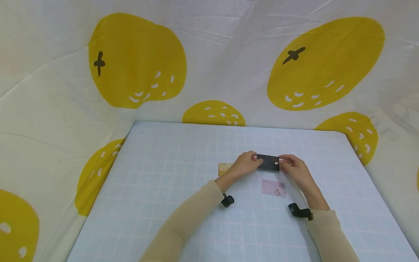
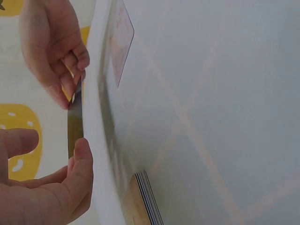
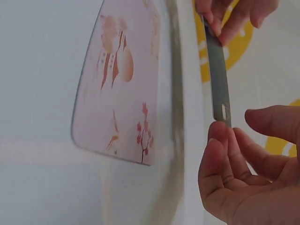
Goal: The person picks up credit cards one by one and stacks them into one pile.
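Note:
A black bank card (image 1: 268,162) with a pale chip is held level above the table between both hands. My left hand (image 1: 245,163) pinches its left end, the thumb lying over the front face. At the other end, the fingertips of my right hand (image 1: 296,171) hold the card's right edge; the right wrist view shows the card (image 3: 218,82) nearly edge-on. Below it, a pink card (image 1: 273,188) with a floral print lies flat on the table. Partly hidden behind my left wrist is a gold card (image 1: 224,169), topping a small stack of cards (image 2: 143,201) in the left wrist view.
The table (image 1: 157,182) has a pale blue cover with a faint grid. A white cloth (image 1: 226,65) with yellow fruit prints hangs behind and at both sides. Black wrist cameras sit under the left (image 1: 227,201) and right (image 1: 299,211) forearms.

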{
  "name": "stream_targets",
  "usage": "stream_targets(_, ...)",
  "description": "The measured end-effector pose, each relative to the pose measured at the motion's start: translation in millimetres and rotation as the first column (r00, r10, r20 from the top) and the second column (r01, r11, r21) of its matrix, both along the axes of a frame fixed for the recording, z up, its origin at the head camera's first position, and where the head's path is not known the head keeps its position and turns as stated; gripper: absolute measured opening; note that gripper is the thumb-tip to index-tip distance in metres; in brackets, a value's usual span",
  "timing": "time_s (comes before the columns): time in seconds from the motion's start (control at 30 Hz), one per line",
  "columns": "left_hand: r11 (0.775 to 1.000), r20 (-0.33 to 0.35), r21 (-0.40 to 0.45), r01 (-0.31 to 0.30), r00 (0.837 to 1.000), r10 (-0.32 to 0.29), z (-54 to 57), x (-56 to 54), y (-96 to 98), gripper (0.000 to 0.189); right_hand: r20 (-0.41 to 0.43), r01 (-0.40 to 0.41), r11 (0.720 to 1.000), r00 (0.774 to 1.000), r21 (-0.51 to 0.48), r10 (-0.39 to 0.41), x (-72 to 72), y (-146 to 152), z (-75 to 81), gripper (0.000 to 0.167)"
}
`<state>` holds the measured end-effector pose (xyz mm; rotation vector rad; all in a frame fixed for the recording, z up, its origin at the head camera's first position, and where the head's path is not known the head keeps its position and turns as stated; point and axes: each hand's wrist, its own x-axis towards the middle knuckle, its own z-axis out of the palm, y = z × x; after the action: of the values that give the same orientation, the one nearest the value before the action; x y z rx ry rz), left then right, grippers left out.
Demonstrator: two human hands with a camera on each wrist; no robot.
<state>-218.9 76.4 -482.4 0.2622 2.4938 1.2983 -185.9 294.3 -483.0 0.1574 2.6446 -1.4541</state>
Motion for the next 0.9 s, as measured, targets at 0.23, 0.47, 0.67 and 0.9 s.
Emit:
stream_targets(0.23,0.998,-0.033,0.039,0.044,0.999,-0.042,2.0,4.2,-26.5,0.049,-0.037,-0.043,0.996,0.999,-0.082,0.040,2.8,-13.3,8.9,0.039)
stream_targets(0.47,0.998,-0.014,0.058,0.038,0.999,-0.037,6.5,8.4,-55.2,0.048,-0.021,-0.069,0.992,0.998,-0.109,0.067,2.3,-32.5,7.9,0.038)
stream_targets(0.67,0.995,0.001,0.092,0.025,1.000,-0.025,5.0,9.8,-77.0,0.047,-0.030,-0.087,0.989,0.996,-0.122,0.084,-0.6,-50.1,1.3,0.036)
stream_targets(0.9,0.994,0.017,0.111,-0.004,1.000,0.002,2.8,13.4,-97.4,0.046,-0.026,-0.118,0.980,0.993,-0.161,0.115,-2.0,-68.4,-2.8,0.036)
